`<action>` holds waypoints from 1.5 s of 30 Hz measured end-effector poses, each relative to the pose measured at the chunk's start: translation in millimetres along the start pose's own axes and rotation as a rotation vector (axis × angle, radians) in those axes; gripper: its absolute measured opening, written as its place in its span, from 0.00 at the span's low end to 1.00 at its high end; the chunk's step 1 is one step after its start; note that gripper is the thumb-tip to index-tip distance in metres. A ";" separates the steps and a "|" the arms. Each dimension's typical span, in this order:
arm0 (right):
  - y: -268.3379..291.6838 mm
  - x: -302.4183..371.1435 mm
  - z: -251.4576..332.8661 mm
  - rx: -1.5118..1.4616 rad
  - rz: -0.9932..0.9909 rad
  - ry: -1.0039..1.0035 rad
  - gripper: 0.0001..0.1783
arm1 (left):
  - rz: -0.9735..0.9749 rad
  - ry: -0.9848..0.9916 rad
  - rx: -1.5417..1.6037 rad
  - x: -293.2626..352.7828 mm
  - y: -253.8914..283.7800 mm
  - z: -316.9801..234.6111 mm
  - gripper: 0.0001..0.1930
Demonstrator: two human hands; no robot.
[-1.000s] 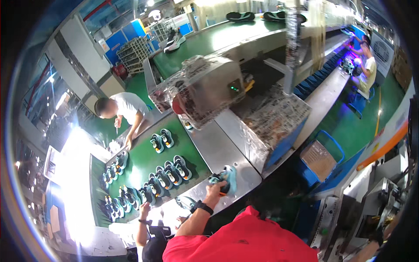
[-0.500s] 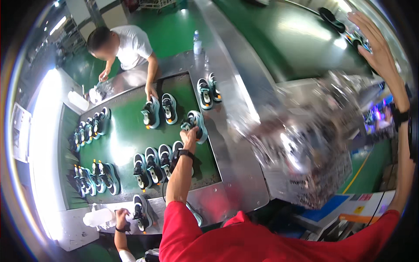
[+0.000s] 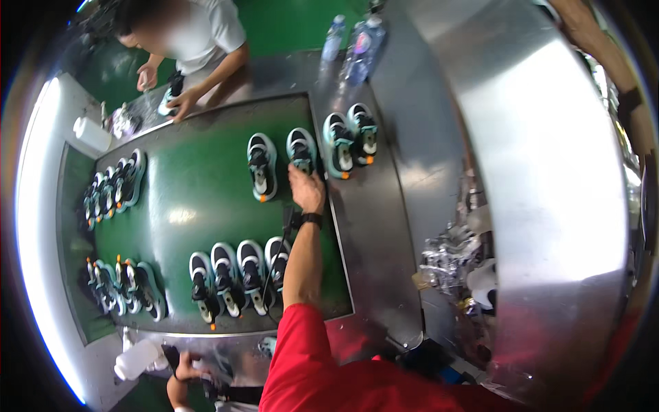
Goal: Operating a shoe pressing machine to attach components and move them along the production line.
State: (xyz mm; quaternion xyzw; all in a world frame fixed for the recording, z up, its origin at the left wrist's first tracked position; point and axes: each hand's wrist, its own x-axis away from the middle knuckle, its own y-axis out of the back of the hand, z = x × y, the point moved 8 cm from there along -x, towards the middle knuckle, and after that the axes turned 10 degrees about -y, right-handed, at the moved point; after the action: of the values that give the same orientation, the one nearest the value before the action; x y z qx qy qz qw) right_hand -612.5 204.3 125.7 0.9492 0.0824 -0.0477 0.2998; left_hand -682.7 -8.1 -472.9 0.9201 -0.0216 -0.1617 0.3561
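My left hand [image 3: 307, 190] is closed around the heel end of a black, white and mint sneaker [image 3: 302, 146] on the green belt [image 3: 185, 185]. A matching sneaker [image 3: 261, 167] lies just left of it. To the right, a pair of the same sneakers [image 3: 340, 147] rests on the metal edge. At the far upper right, part of my right hand and forearm [image 3: 587, 34] shows; its fingers are cut off by the picture's rim.
More sneakers stand in rows at the near middle [image 3: 225, 275] and left. Across the belt a co-worker's hand [image 3: 184, 103] holds a sneaker [image 3: 173, 95]; another's hand [image 3: 190, 366] is near the lower left. Bottles [image 3: 366, 51] stand far right of centre; crumpled clear plastic [image 3: 449, 254] lies right.
My left hand has brought its sneaker farther up the belt and set it beside another. The co-worker opposite has lifted a sneaker off the belt. My view has shifted; my right fingers left the picture.
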 end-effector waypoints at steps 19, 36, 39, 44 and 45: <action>229.0 501.4 -124.2 -0.553 -0.218 -1.173 0.20 | 1.604 -0.032 1.166 394.4 221.8 -315.1 0.27; 436.9 985.7 269.9 -0.955 -0.763 -2.353 0.36 | 2.378 -0.204 1.421 822.7 410.3 -582.0 0.22; 475.1 1050.8 354.1 -0.499 -0.966 -2.609 0.34 | 2.487 -0.573 1.098 926.2 426.4 -561.4 0.27; 545.8 1145.7 456.5 -0.194 -1.136 -2.853 0.32 | 2.680 -1.149 0.788 1068.3 460.8 -539.6 0.33; 563.5 1159.4 471.1 -0.089 -1.070 -2.893 0.31 | 2.702 -1.215 0.705 1096.3 462.1 -538.2 0.32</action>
State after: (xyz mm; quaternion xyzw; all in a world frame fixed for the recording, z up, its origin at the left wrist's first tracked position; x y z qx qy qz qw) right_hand 610.7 -373.9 -104.6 -0.0557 0.0517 -0.9924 0.0963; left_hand 558.5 -173.5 -102.6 0.0432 -0.9957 -0.0540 -0.0609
